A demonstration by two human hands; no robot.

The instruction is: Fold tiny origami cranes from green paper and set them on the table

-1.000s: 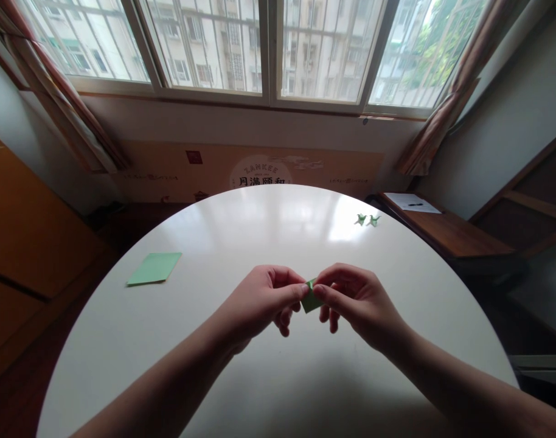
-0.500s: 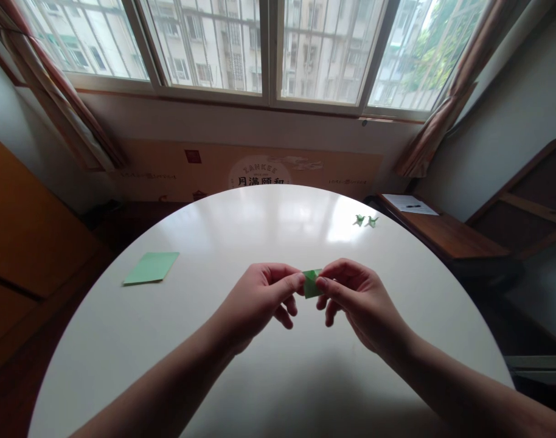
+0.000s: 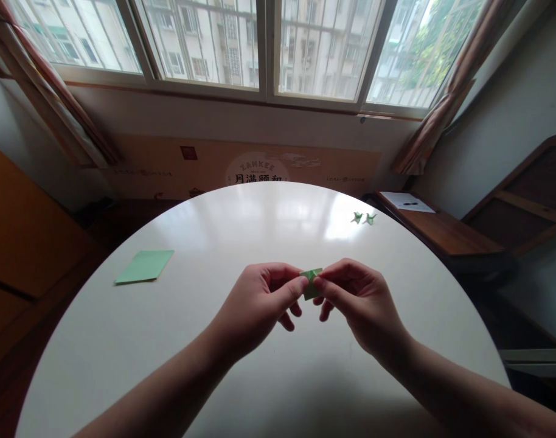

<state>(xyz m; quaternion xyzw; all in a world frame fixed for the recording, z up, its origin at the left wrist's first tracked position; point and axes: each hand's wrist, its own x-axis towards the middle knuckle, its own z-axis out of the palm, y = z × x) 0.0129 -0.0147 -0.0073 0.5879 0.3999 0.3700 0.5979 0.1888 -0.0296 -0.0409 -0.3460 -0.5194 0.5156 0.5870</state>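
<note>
A small folded piece of green paper (image 3: 311, 291) is held up above the white round table (image 3: 278, 389). My left hand (image 3: 269, 298) pinches its left side between thumb and forefinger. From the other side my right hand (image 3: 351, 292) pinches it the same way, the two thumbs close together on its face. The lower fingers of both hands hang loosely curled below the paper. Two small folded green paper figures (image 3: 364, 218) stand at the far right of the table. On the left lies a stack of light green square paper (image 3: 145, 266).
Beyond the table's right edge is a brown wooden side table (image 3: 455, 231) with a white sheet (image 3: 403, 202) and a dark pen on it. A barred window (image 3: 314, 48) and tied curtains (image 3: 433, 128) are at the back. An orange-brown cabinet (image 3: 27, 225) stands at the left.
The thumbs have moved closer together on the green paper, and its folded face looks slightly different. The whole view has shifted a little; the stack and the paper figures have stayed in place.
</note>
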